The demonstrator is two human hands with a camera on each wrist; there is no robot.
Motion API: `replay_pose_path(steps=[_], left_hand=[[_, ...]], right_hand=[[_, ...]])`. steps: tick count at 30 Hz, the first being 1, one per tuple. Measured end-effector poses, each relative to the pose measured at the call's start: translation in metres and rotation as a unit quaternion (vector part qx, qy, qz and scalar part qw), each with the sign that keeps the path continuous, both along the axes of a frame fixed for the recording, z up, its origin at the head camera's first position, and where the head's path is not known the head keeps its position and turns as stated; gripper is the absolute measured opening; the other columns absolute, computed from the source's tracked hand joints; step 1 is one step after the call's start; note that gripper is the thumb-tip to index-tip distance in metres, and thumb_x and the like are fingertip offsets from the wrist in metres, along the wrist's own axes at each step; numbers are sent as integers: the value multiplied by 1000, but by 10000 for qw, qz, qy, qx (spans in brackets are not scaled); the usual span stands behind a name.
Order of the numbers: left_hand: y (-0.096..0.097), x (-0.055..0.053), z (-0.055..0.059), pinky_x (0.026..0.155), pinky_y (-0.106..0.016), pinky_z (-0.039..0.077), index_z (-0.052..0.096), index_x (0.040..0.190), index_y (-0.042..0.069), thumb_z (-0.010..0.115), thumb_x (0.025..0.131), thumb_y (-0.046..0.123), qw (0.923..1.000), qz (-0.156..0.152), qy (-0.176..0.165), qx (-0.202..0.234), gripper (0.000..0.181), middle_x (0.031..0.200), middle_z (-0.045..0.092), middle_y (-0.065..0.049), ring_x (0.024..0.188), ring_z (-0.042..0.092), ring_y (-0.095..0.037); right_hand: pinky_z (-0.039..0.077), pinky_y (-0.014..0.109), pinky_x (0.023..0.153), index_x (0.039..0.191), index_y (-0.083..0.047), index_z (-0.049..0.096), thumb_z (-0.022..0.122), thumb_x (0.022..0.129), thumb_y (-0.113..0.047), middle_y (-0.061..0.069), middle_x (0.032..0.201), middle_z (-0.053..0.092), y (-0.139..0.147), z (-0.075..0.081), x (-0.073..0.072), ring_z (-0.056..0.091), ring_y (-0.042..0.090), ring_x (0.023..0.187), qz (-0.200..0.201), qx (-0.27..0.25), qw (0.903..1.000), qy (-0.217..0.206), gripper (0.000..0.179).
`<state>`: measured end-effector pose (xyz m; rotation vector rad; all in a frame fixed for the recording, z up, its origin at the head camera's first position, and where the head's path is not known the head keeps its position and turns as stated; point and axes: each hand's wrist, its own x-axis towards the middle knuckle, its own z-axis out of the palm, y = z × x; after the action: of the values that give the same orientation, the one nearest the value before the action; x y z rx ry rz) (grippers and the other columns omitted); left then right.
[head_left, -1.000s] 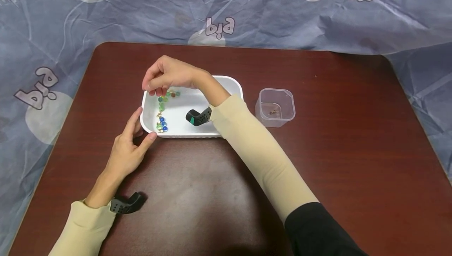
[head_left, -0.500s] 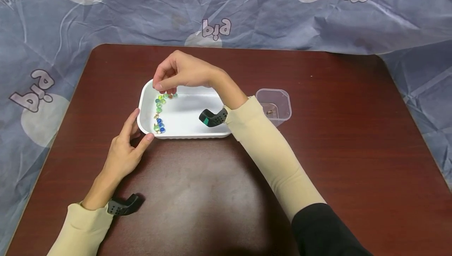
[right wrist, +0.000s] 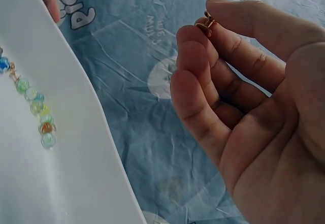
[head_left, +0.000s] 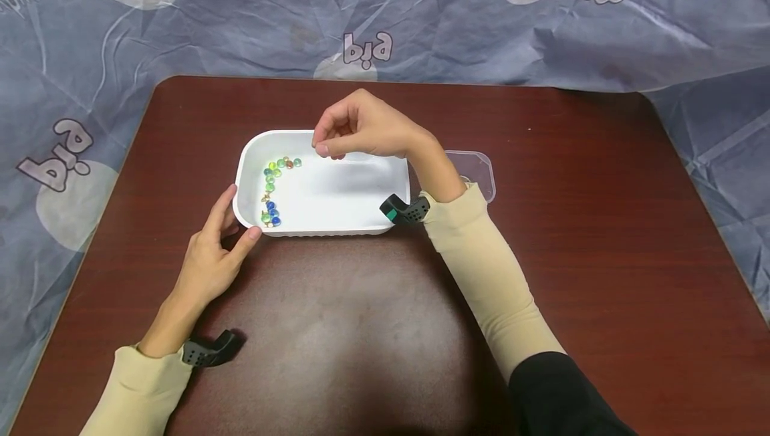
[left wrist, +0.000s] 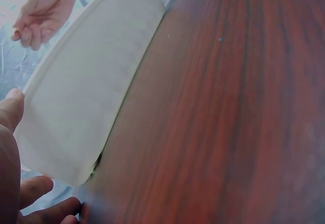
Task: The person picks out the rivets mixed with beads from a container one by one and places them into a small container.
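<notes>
While the right hand (right wrist: 244,112) pinches a small brass stud (right wrist: 206,24) between thumb and forefinger above the tray (head_left: 361,219), one stud already lies in the cup (head_left: 481,172) behind that wrist. Left of the grip, beads (head_left: 275,185) and several studs remain; the left hand (head_left: 219,249) steadies the tray's corner with relaxed fingers.

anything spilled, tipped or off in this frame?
Nothing stands out. The beads lie inside the white tray, which sits flat with the left hand at its corner. The right hand pinches a small brass piece.
</notes>
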<state>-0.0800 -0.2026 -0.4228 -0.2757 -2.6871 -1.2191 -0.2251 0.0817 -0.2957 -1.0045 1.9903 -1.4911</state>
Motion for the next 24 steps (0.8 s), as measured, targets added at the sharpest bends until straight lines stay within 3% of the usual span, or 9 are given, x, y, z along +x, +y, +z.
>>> replay_pose_path(steps=[3, 6, 8, 21, 24], left_hand=[[0, 0, -1, 94, -30, 47, 26, 158, 17, 66, 97, 24, 10000, -8, 26, 4, 73, 138, 56, -18, 110, 63, -38], [0, 0, -1, 91, -11, 39, 26, 157, 17, 65, 97, 23, 10000, -35, 39, 51, 72, 138, 56, -18, 110, 63, -38], [1, -1, -2, 89, -5, 34, 26, 158, 17, 65, 97, 23, 9999, -56, 36, 84, 72, 138, 56, -18, 110, 63, -39], [1, 1, -3, 90, -4, 33, 26, 158, 17, 65, 97, 22, 9999, -80, 89, 93, 72, 138, 56, -18, 111, 62, -39], [0, 1, -4, 93, -12, 39, 26, 158, 18, 65, 97, 23, 10000, -56, 69, 38, 72, 139, 56, -17, 112, 62, -38]], right_hand=[[48, 29, 63, 89, 1, 73, 75, 85, -4, 11, 76, 66, 11, -2, 2, 57, 19, 66, -81, 23, 9999, 92, 6], [47, 29, 62, 88, 0, 74, 76, 85, -4, 12, 76, 66, 23, -4, 4, 57, 19, 66, -182, 38, 9997, 150, 6], [47, 29, 60, 88, 0, 74, 76, 84, -3, 12, 76, 66, 32, -5, 5, 57, 21, 66, -243, 28, 9995, 206, 5], [50, 28, 58, 87, 8, 72, 74, 83, 4, 15, 71, 66, 85, -2, 3, 56, 23, 59, -956, -328, 9945, 259, 6], [53, 27, 60, 86, 9, 72, 73, 83, 6, 14, 72, 68, 95, -2, 5, 61, 19, 59, -1113, -368, 9926, 322, 5]])
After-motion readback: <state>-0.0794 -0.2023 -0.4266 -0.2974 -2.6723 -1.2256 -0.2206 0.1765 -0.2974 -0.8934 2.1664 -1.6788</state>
